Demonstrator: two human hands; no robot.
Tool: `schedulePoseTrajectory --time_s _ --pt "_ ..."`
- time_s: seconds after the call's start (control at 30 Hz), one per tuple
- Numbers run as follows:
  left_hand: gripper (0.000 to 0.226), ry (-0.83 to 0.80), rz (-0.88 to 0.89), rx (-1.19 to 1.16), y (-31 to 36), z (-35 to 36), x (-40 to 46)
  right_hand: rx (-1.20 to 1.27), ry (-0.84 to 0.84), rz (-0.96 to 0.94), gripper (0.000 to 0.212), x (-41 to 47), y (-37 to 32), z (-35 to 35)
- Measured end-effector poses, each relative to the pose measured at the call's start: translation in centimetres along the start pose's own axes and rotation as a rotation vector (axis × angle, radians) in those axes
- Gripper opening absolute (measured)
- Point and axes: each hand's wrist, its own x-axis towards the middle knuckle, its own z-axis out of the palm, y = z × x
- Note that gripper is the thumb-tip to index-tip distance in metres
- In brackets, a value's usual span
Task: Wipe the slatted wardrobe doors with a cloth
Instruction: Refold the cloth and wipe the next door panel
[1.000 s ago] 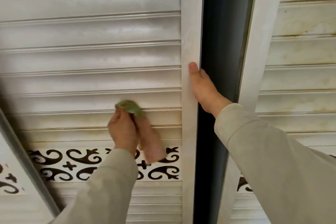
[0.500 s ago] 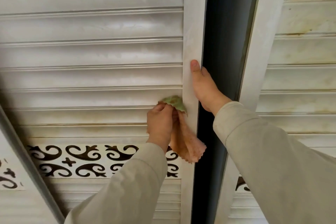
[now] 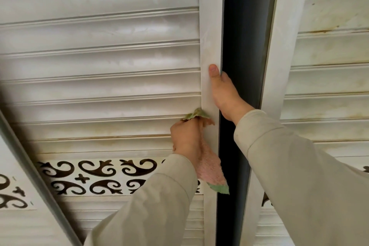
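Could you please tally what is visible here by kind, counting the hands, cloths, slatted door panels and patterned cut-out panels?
Hands: 2, the left hand gripping the cloth and the right hand holding the door's edge.
Cloths: 1, the pink and green cloth.
Slatted door panels: 2, the left door and the right door.
Patterned cut-out panels: 2 clearly seen, middle and far left.
Total: 7.

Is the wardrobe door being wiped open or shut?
Open. A dark gap shows between the wardrobe door and the next one, and the right hand grips its edge there.

Doors (image 3: 99, 56) white w/ black scrollwork band (image 3: 99, 175); cloth (image 3: 209, 166) pink-green.
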Motion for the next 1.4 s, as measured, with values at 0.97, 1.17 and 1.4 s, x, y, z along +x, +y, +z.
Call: schedulePoseTrajectory --time_s 0.97,1.17,1.4 --pt "0.022 0.016 0.085 0.404 -5.7 -1.2 1.9 -0.006 0.043 0.002 0.059 -0.1 0.1 -1.6" --pt "0.021 -0.071 -0.029 0.183 -6.7 -0.5 1.9 -0.019 0.056 0.003 0.059 0.1 0.4 -2.1" --pt "0.023 0.023 -0.073 0.122 -6.4 0.2 2.2 -0.027 0.064 -0.004 0.056 0.4 0.6 -1.9"
